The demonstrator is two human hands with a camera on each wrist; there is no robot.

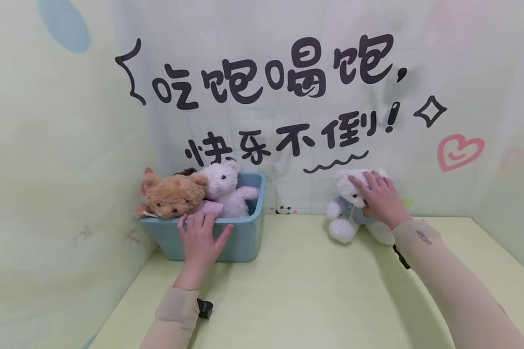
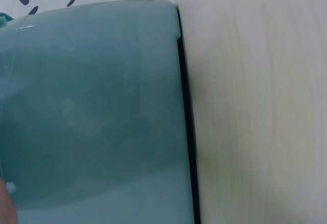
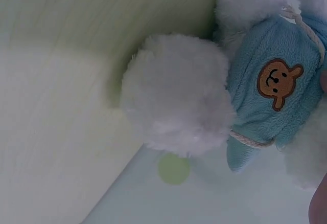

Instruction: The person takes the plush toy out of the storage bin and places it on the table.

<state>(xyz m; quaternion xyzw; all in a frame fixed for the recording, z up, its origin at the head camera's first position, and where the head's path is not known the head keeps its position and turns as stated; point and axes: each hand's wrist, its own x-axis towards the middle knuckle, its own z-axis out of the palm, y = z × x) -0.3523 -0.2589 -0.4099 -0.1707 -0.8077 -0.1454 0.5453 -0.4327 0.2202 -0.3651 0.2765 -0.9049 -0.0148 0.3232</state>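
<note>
A blue plastic bin (image 1: 244,242) stands at the back left of the table, packed with stuffed toys. My left hand (image 1: 200,242) grips its front rim, fingers over the edge and thumb along the outer wall. In the left wrist view the bin's wall (image 2: 102,101) fills much of the picture. To the right, a white teddy bear (image 1: 341,231) in a blue hooded top sits against the back wall. My right hand (image 1: 384,201) holds its head, fingers across the top and thumb by the face. A brown bear-face patch (image 3: 277,84) shows on the top.
Inside the bin, a brown teddy bear (image 1: 173,194) leans over the front left rim beside a pale plush bear (image 1: 227,189). The light wooden table (image 1: 288,291) meets a printed cloth backdrop (image 1: 297,194) behind the toys.
</note>
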